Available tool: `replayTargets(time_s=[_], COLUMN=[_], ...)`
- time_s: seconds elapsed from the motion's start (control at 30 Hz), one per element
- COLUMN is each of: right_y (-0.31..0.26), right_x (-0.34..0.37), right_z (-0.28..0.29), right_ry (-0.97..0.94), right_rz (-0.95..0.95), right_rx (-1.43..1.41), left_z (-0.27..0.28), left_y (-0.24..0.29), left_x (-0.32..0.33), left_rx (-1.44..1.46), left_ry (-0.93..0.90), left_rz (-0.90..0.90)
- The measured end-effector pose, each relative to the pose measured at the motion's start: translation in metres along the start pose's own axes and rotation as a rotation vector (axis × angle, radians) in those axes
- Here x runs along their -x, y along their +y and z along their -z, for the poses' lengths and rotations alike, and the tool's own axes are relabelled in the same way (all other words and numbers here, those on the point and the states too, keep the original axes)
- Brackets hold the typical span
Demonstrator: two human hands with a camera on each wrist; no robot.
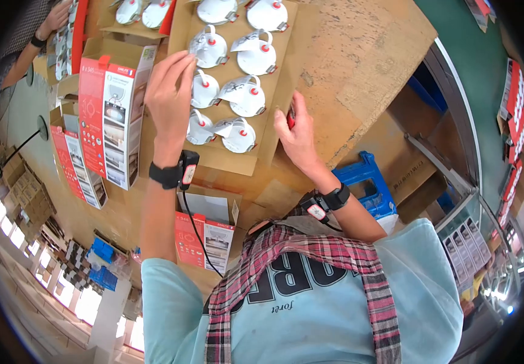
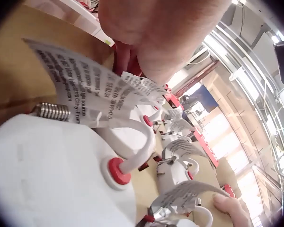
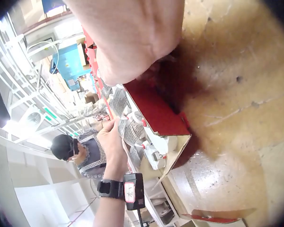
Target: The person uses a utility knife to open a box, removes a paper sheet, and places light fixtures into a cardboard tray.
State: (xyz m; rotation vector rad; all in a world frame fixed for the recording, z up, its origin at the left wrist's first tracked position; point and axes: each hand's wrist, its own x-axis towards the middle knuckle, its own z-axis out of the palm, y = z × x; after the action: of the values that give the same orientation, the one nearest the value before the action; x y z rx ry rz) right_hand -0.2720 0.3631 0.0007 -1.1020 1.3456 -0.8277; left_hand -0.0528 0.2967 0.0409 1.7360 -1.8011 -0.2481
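White round downlights with red cable collars and printed paper labels stand in two rows in an open cardboard box (image 1: 228, 162). Over the left row, my left hand (image 1: 171, 91) pinches with thumb and fingertips at the paper label (image 1: 200, 43) of one downlight (image 1: 212, 56). A nearer downlight (image 2: 52, 165) fills the lower left of the left wrist view. At the box's right side, my right hand (image 1: 298, 136) grips the wall, thumb at the upper edge. The wall's outside is red (image 3: 154, 106) in the right wrist view; the other fingers are hidden there.
Tall red-and-white printed boxes (image 1: 113, 115) stand left of the open one, another printed box (image 1: 207, 236) near my body. Another person's hand (image 1: 55, 18) reaches in at the upper left. A blue plastic stool (image 1: 365, 182) stands off the table's right edge.
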Motion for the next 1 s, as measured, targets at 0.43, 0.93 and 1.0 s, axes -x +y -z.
replayTargets(time_s=[0.43,0.93,1.0], right_y=[0.000,-0.002,0.000], right_x=[-0.001,0.000,0.000], right_z=[0.000,0.000,0.000], right_ry=[0.023,0.017,0.008], right_rz=[0.053,0.067,0.051], right_rx=[0.015,-0.020,-0.012], left_z=[-0.033,-0.039,-0.039], left_y=[0.031,0.027,0.027], left_x=[0.007,0.008,0.009], left_rx=[0.071,0.101,0.108], left_ry=[-0.227,-0.189,-0.188], left_rz=[-0.074,-0.124,-0.117])
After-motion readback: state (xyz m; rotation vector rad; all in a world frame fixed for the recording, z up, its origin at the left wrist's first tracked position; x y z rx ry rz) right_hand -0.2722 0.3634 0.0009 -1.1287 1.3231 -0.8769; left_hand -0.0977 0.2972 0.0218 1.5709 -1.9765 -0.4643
